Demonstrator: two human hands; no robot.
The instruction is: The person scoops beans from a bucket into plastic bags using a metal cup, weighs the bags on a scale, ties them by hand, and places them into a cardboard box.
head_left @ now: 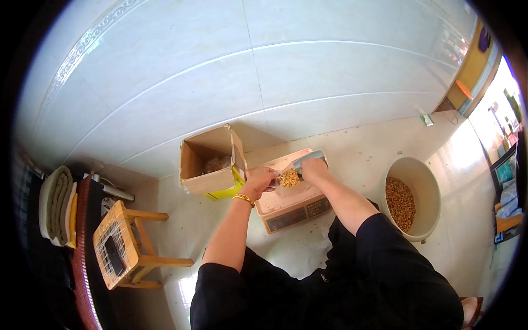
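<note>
We see a grey scoop held tilted over the scale, its lower end just beside a cluster of golden-brown kernels (what encloses them is too small for us to tell). Beneath, the peach-pink, box-like scale rests slightly askew on the floor, dark panels along its near side.

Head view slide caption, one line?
Right hand holding a gray scoop, left hand beside golden kernels, over a pink scale.

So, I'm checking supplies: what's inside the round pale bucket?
The bucket holds a heap of small golden-brown pieces, with bare inner wall showing beside them; whatever lies beneath the heap's surface is covered.
</note>
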